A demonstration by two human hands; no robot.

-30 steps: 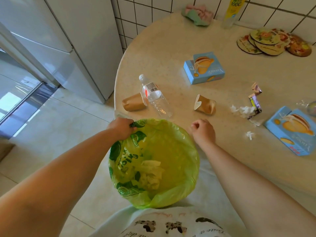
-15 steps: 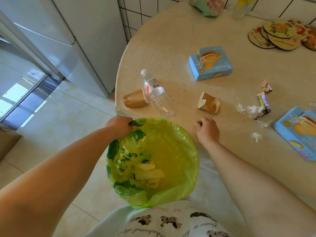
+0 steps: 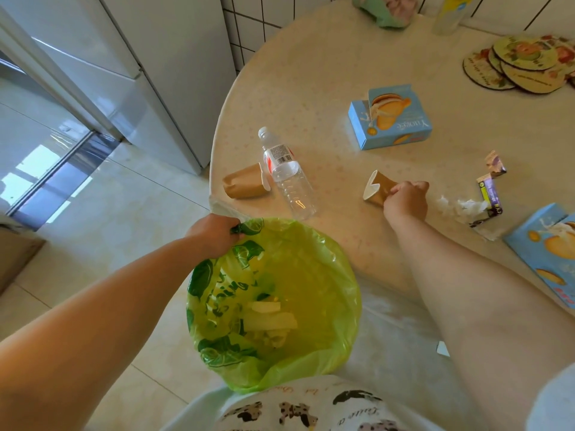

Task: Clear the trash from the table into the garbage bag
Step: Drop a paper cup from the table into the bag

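My left hand [image 3: 214, 233] grips the rim of the green garbage bag [image 3: 311, 275], held open below the table's near edge with some pale scraps inside. My right hand [image 3: 406, 200] is closed on a crushed brown paper cup [image 3: 375, 189] lying on the table [image 3: 311, 73]. A second brown paper cup [image 3: 244, 181] lies on its side at the left edge, touching an empty clear plastic bottle [image 3: 287, 172]. White tissue scraps [image 3: 460, 205] and small wrappers [image 3: 490, 191] lie to the right of my hand.
Two blue biscuit boxes lie on the table, one [image 3: 390, 118] in the middle and one [image 3: 547, 253] at the right edge. Round coasters [image 3: 522, 63] are stacked at the back right, a cloth [image 3: 385, 7] and a bottle [image 3: 449, 14] by the tiled wall. A fridge [image 3: 140, 57] stands left.
My right hand moved forward from the table's near edge and closed on the crushed paper cup. The left hand kept its hold on the bag.
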